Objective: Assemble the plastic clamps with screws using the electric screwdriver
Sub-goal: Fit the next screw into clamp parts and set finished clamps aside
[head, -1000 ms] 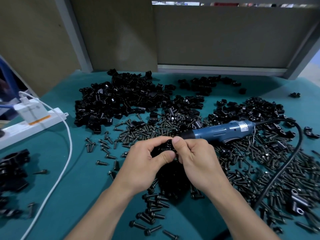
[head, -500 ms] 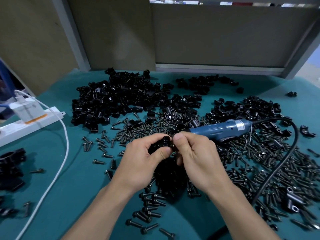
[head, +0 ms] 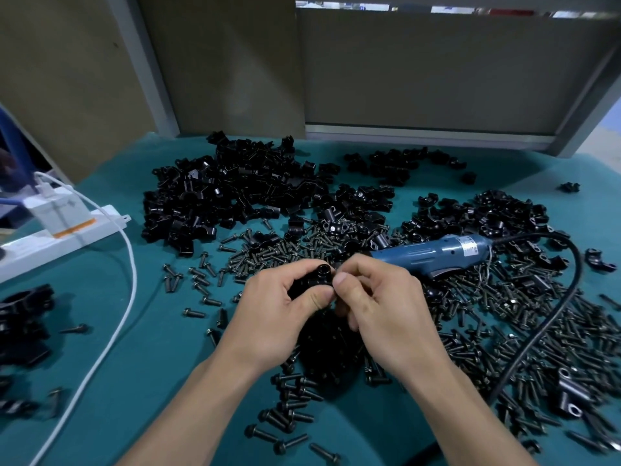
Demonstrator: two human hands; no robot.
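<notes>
One clamp (head: 314, 280), between left hand (head: 274, 319), right hand (head: 381, 309)

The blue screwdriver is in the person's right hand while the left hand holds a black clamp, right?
No: the head view shows the blue screwdriver lying on the screws beyond the right hand. The left hand does hold the black clamp.

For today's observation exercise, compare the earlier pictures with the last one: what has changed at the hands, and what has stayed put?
Little moved. The left hand has turned the black clamp slightly, so its round end now shows above the thumb; the right hand still pinches its right side. Nothing was let go. The electric screwdriver and the loose screws lie as before.
</notes>
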